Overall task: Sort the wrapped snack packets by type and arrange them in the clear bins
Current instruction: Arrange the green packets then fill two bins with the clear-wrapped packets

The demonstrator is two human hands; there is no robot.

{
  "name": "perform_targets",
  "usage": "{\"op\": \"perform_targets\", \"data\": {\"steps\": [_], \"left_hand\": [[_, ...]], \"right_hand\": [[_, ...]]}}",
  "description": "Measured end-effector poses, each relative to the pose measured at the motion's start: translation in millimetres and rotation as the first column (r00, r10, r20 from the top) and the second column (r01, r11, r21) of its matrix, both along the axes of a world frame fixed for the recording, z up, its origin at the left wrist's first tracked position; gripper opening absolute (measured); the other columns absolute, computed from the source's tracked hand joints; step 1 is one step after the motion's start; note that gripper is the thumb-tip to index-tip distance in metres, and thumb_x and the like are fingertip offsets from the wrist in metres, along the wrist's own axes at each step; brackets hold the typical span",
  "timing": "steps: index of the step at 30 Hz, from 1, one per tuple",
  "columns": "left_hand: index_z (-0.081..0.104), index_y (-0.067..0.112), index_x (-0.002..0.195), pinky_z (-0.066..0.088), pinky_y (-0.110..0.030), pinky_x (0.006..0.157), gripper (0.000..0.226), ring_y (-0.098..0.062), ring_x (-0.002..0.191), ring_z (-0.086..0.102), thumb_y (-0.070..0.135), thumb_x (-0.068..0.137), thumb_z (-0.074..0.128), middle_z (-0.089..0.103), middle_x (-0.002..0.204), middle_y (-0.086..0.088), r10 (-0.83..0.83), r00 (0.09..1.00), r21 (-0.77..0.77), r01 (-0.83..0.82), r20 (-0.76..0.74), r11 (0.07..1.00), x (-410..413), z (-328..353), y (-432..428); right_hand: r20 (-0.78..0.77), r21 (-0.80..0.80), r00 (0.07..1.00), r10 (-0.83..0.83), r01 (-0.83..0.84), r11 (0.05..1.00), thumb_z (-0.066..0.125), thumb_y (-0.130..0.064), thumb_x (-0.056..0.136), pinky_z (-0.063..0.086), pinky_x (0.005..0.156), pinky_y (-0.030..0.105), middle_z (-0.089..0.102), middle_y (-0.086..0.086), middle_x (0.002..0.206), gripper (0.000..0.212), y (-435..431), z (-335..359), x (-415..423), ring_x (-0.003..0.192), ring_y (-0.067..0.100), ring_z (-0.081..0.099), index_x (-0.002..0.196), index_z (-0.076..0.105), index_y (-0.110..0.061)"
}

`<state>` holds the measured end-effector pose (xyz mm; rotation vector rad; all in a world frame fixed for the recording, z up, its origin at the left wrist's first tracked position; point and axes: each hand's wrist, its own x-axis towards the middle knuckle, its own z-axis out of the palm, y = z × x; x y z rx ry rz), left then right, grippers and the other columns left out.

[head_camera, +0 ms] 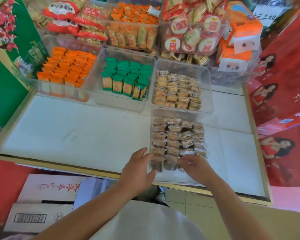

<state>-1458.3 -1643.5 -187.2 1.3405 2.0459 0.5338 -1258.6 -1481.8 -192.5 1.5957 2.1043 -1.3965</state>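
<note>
Pressed left hand [139,168] flat, fingers straight, against smooth left wall of nearest clear bin [180,114], set on white bench [76,132]; curled right hand [196,166] over crinkly see-through packets [173,135] of brown squares packed inside; could not tell whether gripping any.

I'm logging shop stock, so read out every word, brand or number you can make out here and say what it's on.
Nothing here reads with confidence.
Cardboard box: red characters, upside down, blurred.
Barcode label on the lower box: digits too small.
Red cartons: white characters, blurred.
Green packets: red brand print, too small.
White sign: dark handwriting, blurred and cut off.
</note>
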Motion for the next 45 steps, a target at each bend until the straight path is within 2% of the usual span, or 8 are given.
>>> {"op": "perform_targets", "data": {"steps": [4,7,11,16,25,30,40,45], "left_hand": [[0.06,0.025,0.136,0.043,-0.022,0.103,0.035,-0.011,0.135,0.046,0.025,0.101,0.058,0.049,0.146,0.009,-0.109,0.994,0.084,0.111,-0.026,0.99,19,4,8],[0.06,0.026,0.136,0.05,-0.029,0.097,0.034,-0.015,0.119,0.06,0.035,0.103,0.055,0.061,0.134,0.006,-0.144,0.986,-0.072,0.149,0.082,0.986,37,4,23],[0.059,0.025,0.133,0.049,-0.039,0.104,0.034,-0.018,0.123,0.059,0.043,0.107,0.045,0.062,0.138,0.0,-0.116,0.969,-0.301,0.18,0.217,0.936,57,-2,55],[0.057,0.022,0.138,0.047,-0.035,0.106,0.034,-0.015,0.121,0.057,0.031,0.105,0.053,0.061,0.139,-0.001,0.098,0.969,-0.33,-0.018,0.225,0.944,77,-9,67],[0.06,0.027,0.136,0.048,-0.037,0.109,0.033,-0.013,0.121,0.058,0.027,0.104,0.056,0.063,0.134,0.005,0.302,0.938,-0.268,-0.25,0.173,0.93,77,-11,45],[0.062,0.031,0.13,0.048,-0.031,0.106,0.027,-0.012,0.121,0.059,0.025,0.104,0.055,0.064,0.131,0.008,0.308,0.935,-0.261,-0.257,0.178,0.931,77,-13,40],[0.06,0.029,0.138,0.048,-0.029,0.104,0.035,-0.011,0.12,0.059,0.033,0.103,0.056,0.064,0.135,0.005,0.182,0.961,-0.276,-0.121,0.208,0.953,74,-12,38],[0.061,0.026,0.138,0.048,-0.03,0.107,0.035,-0.008,0.121,0.059,0.032,0.104,0.056,0.064,0.135,0.006,0.175,0.958,-0.234,-0.121,0.227,0.965,63,-7,48]], "right_hand": [[0.201,0.112,0.979,0.019,-0.042,0.993,0.054,-0.032,0.099,0.048,0.067,0.025,0.072,0.002,0.102,0.022,16,0,36,0.078,0.01,0.064,0.1,0.071,-0.02],[0.298,-0.052,0.905,0.304,-0.302,0.952,0.049,-0.034,0.102,0.046,0.08,0.027,0.067,-0.006,0.118,0.028,22,-7,44,0.101,0.016,0.062,0.112,0.072,-0.023],[0.281,-0.113,0.873,0.398,-0.382,0.917,0.047,-0.018,0.103,0.048,0.096,0.025,0.058,-0.009,0.125,0.034,33,-18,46,0.117,0.019,0.059,0.127,0.069,-0.028],[0.307,0.16,0.884,0.353,-0.414,0.896,0.072,-0.039,0.087,0.054,0.079,0.031,0.068,-0.004,0.109,0.033,37,-29,47,0.099,0.018,0.065,0.117,0.06,-0.034],[0.395,0.385,0.707,0.586,-0.707,0.594,0.047,-0.05,0.102,0.052,0.082,0.03,0.061,-0.01,0.121,0.031,59,-42,45,0.106,0.015,0.063,0.131,0.055,-0.04],[0.488,0.421,0.593,0.64,-0.802,0.423,0.05,-0.036,0.101,0.053,0.081,0.031,0.064,-0.009,0.122,0.026,62,-45,40,0.103,0.017,0.065,0.125,0.06,-0.032],[0.409,0.334,0.759,0.507,-0.641,0.691,0.051,-0.053,0.099,0.051,0.075,0.027,0.063,-0.013,0.105,0.022,59,-31,35,0.097,0.012,0.063,0.106,0.065,-0.037],[0.118,0.523,0.938,0.325,-0.337,0.783,0.064,-0.043,0.095,0.054,0.07,0.03,0.063,-0.011,0.105,0.019,75,-22,28,0.094,0.013,0.062,0.104,0.073,-0.028]]}}
